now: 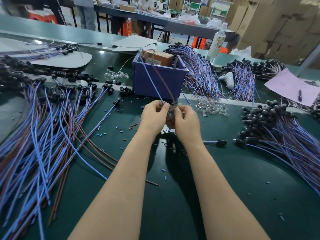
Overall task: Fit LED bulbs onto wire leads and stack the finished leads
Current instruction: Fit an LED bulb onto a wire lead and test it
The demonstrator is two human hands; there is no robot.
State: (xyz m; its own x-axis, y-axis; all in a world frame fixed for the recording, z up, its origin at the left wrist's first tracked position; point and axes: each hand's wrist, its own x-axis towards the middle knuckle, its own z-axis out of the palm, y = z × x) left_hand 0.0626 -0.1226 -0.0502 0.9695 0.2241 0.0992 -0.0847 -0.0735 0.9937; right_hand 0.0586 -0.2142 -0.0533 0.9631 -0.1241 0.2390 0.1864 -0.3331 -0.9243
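Wire lead: pinched in your left hand, long axis pointing up and away over the blue box. Right hand: fingers curled, pinching what looks like a bulb at its near end.

Nothing legible. Just beyond the grip on the lead, a white label on the brown box in the blue bin carries dark print too small to read. Farther back, right of the grip, the bottle has a patterned wrap, its markings too blurred to make out.
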